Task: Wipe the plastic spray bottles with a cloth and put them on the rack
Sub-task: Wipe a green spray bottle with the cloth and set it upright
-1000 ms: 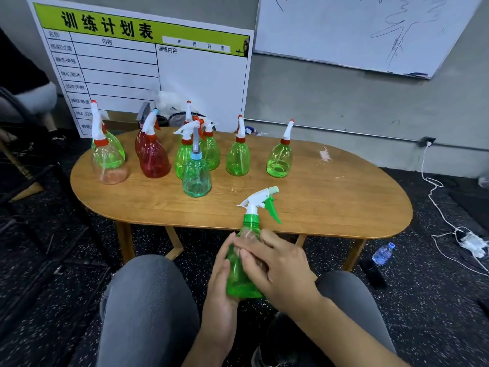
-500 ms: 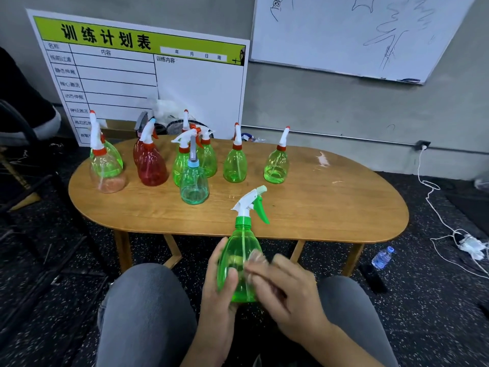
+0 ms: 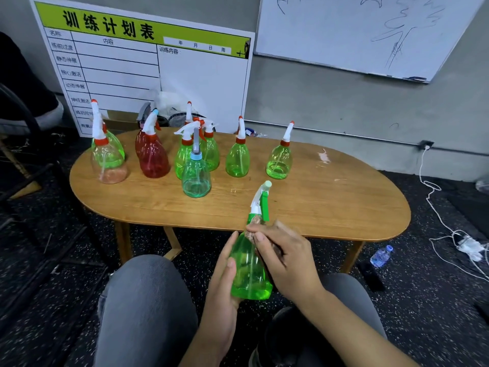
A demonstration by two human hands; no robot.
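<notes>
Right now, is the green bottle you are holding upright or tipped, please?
Tipped: the green bottle leans, base toward the left hand, nozzle up-right.

The bottle (image 3: 250,263) I hold is glossy, see-through green plastic with a matt white and green plastic sprayer; the bottles on the table (image 3: 238,157) share that shiny clear plastic. The table (image 3: 330,205) is smooth wood with a soft sheen. The floor (image 3: 423,300) looks rough, speckled and matt.

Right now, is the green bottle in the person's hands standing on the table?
No, the green bottle is held above the lap by the left hand and right hand, nearer than the table edge.
</notes>
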